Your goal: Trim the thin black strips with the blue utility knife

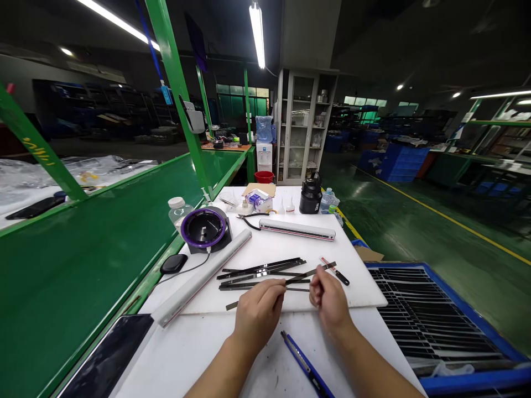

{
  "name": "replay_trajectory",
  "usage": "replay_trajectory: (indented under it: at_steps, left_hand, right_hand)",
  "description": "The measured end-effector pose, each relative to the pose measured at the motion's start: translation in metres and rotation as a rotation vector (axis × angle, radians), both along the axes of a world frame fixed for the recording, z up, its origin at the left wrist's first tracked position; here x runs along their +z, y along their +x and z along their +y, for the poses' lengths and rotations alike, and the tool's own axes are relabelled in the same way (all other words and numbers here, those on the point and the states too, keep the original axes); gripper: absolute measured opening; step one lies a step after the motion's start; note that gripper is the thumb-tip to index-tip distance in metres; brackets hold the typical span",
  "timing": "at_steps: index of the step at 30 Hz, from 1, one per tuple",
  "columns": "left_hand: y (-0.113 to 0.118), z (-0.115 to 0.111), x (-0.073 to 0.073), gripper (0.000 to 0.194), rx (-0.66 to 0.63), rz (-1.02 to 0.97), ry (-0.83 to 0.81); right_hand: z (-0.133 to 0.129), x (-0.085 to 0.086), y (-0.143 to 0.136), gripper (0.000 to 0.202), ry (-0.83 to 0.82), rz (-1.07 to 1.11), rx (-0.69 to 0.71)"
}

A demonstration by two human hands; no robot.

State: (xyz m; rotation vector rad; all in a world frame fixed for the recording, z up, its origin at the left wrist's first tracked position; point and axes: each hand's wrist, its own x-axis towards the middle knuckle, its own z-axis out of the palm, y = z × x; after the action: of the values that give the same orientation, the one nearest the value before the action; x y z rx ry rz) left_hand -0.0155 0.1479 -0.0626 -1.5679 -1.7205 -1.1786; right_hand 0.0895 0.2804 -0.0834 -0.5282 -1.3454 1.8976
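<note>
Table (pixel 182 345): bare patch between left white bar (pixel 203 276) and left forearm (pixel 226 365), passable. Between that and right forearm (pixel 369 359), blue tool (pixel 305 362) lies slantwise. Ahead of left hand (pixel 258 307), low dark strips (pixel 255 274) cross white board (pixel 365 293). Beyond: second bar (pixel 296 229), pliers (pixel 251 221) obstruct. Board right of knife (pixel 341 276) open to edge.

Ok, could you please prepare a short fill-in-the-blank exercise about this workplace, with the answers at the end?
1. A thin dark strip extends from the left hand toward the person's ____ hand.
2. The tray beside the table has a ____ rim.
3. In this view, the water dispenser stands to the ____ of the tall cabinet.
4. The tub at the dispenser's foot is ____.

Answers: right; blue; left; red.
</note>
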Motion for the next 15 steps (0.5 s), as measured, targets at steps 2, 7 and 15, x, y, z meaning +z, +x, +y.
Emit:
replay_trajectory:
  at_steps: [2, 7, 15]
  left_hand:
    - [-0.002, 0.0, -0.001, 0.016, 0.027, -0.006, 0.009]
    - [-0.001, 0.0, 0.0, 0.015, 0.005, -0.008, 0.018]
    - [-0.007, 0.001, -0.007, 0.016, 0.044, -0.021, 0.015]
  right_hand:
    - [0.004, 0.003, 0.002, 0.062, -0.014, 0.041, -0.041]
    - [-0.008, 0.0, 0.002, 0.054, 0.045, -0.003, 0.07]
    - [0.022, 0.003, 0.003, 0.055, -0.106, 0.093, -0.064]
